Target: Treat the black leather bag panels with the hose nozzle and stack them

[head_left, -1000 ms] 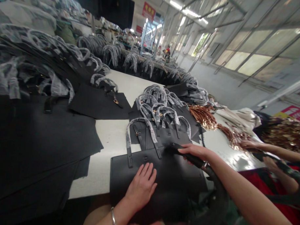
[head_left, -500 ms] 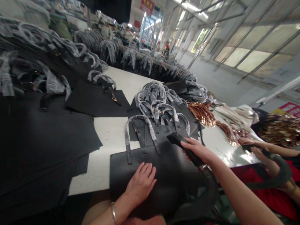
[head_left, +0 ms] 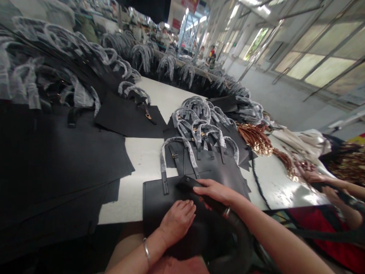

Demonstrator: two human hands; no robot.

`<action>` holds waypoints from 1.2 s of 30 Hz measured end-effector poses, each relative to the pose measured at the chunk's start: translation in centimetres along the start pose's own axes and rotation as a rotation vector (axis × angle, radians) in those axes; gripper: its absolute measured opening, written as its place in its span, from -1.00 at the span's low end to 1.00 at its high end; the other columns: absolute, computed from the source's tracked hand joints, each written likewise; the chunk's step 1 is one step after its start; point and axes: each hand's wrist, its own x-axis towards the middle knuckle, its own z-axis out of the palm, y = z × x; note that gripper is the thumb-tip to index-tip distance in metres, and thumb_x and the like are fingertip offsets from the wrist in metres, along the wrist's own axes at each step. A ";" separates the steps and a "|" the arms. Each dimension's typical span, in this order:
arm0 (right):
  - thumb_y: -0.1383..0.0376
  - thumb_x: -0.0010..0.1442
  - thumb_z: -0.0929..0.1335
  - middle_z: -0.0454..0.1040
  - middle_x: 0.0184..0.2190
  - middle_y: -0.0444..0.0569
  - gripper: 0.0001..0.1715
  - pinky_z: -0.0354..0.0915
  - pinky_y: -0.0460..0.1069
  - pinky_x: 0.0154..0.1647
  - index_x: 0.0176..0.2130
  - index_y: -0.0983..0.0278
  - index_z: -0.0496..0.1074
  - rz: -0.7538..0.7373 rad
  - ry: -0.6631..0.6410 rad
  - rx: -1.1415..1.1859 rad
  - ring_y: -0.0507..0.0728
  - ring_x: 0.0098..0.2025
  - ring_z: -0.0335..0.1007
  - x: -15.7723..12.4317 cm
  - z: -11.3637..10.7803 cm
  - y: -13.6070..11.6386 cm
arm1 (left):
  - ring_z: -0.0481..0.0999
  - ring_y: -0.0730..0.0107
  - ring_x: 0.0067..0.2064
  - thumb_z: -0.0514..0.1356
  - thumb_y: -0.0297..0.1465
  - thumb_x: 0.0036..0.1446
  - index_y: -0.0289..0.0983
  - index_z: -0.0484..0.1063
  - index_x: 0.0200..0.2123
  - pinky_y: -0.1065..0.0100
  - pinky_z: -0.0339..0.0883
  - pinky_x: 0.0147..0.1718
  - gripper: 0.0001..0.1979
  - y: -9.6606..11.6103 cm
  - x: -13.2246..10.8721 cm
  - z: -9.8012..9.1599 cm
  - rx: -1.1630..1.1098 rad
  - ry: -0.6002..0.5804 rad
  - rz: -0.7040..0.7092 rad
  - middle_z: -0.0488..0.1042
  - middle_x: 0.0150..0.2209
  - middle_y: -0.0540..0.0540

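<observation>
Here, left hand (head_left: 178, 218) palm-down.

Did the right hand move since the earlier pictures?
Yes. The right hand has moved left, toward the left hand, judged against the nearest wrapped handle.

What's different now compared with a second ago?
The right hand has moved the black tool leftward over the black panel; its tip now shows between the ends of the wrapped handle, nearer the left hand. Nothing was visibly taken hold of or let go. The right hand still grips the tool, and the left hand stays on the panel.
</observation>
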 end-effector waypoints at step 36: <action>0.09 0.11 0.40 0.38 -0.53 -0.17 -0.54 0.20 -0.13 -0.55 -0.06 0.30 0.48 -0.060 -0.217 -0.303 -0.04 -0.58 0.24 3.8 5.5 -7.3 | 0.40 0.16 -0.09 0.02 -0.43 0.23 -0.36 0.39 -0.17 0.16 0.28 -0.11 -0.80 -0.4 0.5 -0.7 0.004 -0.224 0.024 0.45 -0.19 -0.21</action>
